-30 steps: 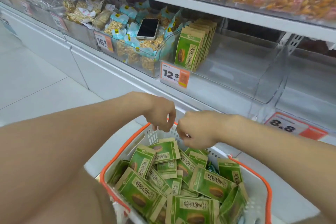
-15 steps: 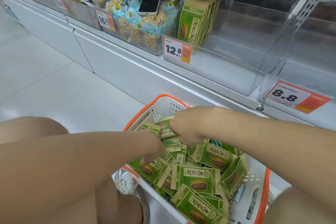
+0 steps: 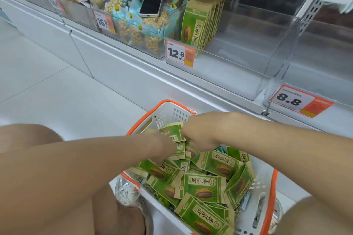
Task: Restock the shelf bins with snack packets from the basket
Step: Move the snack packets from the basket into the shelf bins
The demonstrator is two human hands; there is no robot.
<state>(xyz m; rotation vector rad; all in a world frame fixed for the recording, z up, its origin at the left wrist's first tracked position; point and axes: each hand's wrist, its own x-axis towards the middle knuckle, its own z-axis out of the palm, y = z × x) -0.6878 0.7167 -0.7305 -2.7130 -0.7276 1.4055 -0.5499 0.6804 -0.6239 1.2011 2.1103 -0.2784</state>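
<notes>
White supermarket shelving is seen across the back, with a clear shelf bin (image 3: 229,59) set behind a 12.8 price tag (image 3: 180,53). A row of green packets (image 3: 198,23) is stood upright at its left end. A phone (image 3: 150,4) is laid flat on the nut bags (image 3: 133,30) in the next bin over, lol. Lower down, a white basket (image 3: 166,112) with an orange rim is piled with loose green snack packets (image 3: 202,187). Both hands are sunk into its far end. The right hand (image 3: 202,131) is curled, its fingers (image 3: 188,136) pinched on the top packet (image 3: 172,132). The left hand (image 3: 164,145) is pushed in just beside that packet, but it's blurred, so its grip can't be told.
</notes>
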